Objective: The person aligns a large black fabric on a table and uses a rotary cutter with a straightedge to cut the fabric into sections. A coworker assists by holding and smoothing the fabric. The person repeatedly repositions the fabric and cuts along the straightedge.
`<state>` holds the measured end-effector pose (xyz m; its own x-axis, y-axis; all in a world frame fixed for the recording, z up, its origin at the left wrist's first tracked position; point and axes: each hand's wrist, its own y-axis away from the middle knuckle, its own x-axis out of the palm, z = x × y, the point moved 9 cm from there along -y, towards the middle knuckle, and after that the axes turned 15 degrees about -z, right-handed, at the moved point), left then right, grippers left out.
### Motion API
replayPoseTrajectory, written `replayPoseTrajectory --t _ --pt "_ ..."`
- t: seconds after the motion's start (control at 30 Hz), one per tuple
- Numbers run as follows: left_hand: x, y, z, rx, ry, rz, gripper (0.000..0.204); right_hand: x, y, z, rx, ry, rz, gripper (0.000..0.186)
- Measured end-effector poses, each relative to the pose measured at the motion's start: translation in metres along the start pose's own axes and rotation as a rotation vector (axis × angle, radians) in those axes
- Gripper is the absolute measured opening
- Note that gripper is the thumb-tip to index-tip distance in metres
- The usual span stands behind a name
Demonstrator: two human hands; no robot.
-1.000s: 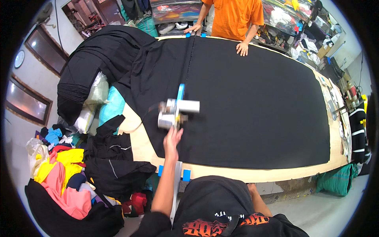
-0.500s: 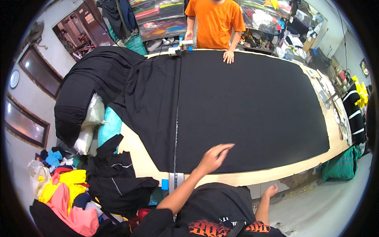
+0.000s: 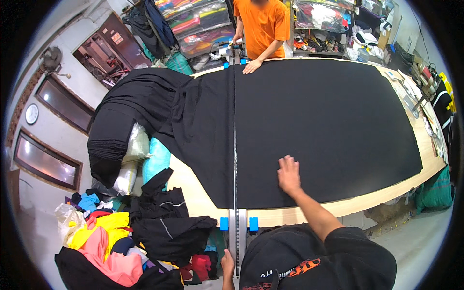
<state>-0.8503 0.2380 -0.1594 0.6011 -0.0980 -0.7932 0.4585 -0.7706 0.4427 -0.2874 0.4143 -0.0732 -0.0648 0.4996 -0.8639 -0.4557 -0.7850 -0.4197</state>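
Note:
A wide sheet of black cloth (image 3: 319,121) lies spread over a pale wooden table (image 3: 191,195). My right hand (image 3: 290,174) rests on the cloth near its front edge, open, fingers pointing away from me. Below the table's front edge, my left hand (image 3: 227,263) is beside the near end of a long metal rail (image 3: 237,241); its fingers are mostly hidden. That rail crosses the cloth from front to back, with blue clamps (image 3: 224,224) at its near end. Across the table, a co-worker's hand (image 3: 252,66) lies flat on the cloth, while their other hand is at a small machine (image 3: 224,51) on the rail's far end.
More black cloth (image 3: 111,121) hangs in folds at the left over stuffed sacks (image 3: 155,157). A heap of coloured garments (image 3: 111,232) lies at the lower left. Papers and tools (image 3: 411,104) sit along the table's right end. Loaded shelves (image 3: 198,29) stand behind the co-worker.
My left hand has left the cloth and dropped beside the rail. My right hand has come up from my side onto the cloth. The co-worker's flat hand has shifted toward the rail.

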Motion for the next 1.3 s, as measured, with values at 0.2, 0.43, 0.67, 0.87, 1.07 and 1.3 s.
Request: replayPoseTrajectory --t 0.2,0.43,0.67,0.87,1.07,1.3 --pt "-0.036 0.014 -0.018 0.041 0.028 -0.144 0.086 0.053 0.087 0.169 -0.567 0.107 0.369 0.069" --pt "-0.084 0.01 -0.105 0.366 0.33 -0.413 0.043 -0.023 0.149 0.18 -0.835 -0.736 0.344 0.04" --pt "-0.016 -0.099 -0.244 0.411 0.082 -0.432 0.07 -0.13 0.101 -0.05 -0.116 -0.47 -0.047 0.027" --pt "0.054 -0.179 -0.318 0.101 0.112 -0.448 0.074 -0.246 0.213 -0.298 0.839 -0.319 -0.656 0.042" --pt "0.08 -0.182 -0.433 -0.265 1.392 0.257 0.067 -0.283 0.36 -0.407 1.27 -0.22 -0.82 0.044" --pt "0.061 0.062 -0.554 0.042 1.596 0.138 0.069 -0.25 0.265 -0.479 1.193 -0.66 -0.661 0.047"
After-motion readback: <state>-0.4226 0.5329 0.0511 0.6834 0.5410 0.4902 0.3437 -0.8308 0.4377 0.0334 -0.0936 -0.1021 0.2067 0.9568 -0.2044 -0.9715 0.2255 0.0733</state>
